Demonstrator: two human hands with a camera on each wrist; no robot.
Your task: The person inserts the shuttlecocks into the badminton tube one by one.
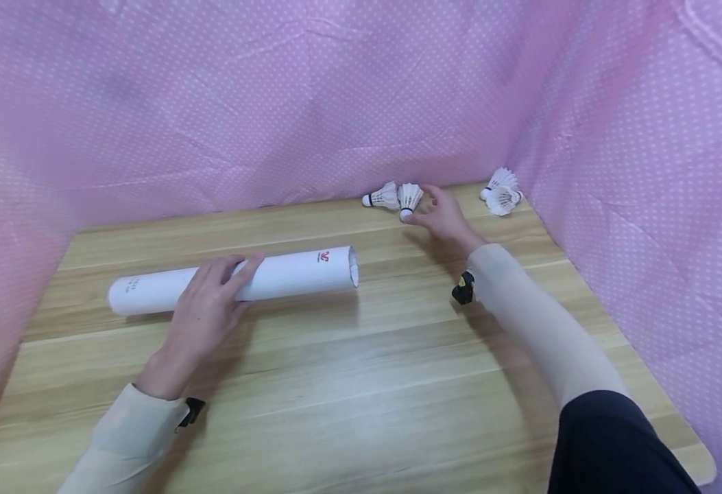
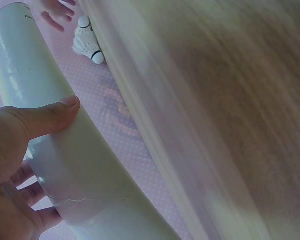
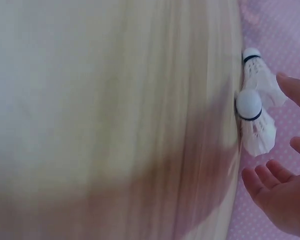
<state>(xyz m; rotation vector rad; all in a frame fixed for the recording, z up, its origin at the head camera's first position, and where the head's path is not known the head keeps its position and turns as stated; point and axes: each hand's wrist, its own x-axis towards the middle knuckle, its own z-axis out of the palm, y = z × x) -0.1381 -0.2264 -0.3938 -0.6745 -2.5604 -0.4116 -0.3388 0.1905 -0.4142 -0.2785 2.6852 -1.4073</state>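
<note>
A long white shuttlecock tube (image 1: 299,272) with a small red logo lies across the table on the left. My left hand (image 1: 208,302) grips it around the middle, thumb (image 2: 57,117) on one side and fingers on the other. The tube's right end shows its rim; its contents cannot be made out. At the back edge, one white shuttlecock (image 1: 410,195) leans against another shuttlecock (image 1: 385,197). My right hand (image 1: 446,216) reaches beside the nearer shuttlecock (image 3: 259,135), thumb and fingers spread around it. In the right wrist view, a gap shows between fingers and feathers.
Two more shuttlecocks (image 1: 502,200) lie together in the back right corner of the wooden table (image 1: 348,398). Pink dotted cloth (image 1: 274,103) rises along the back and both sides. Each wrist carries a small black camera (image 1: 463,288).
</note>
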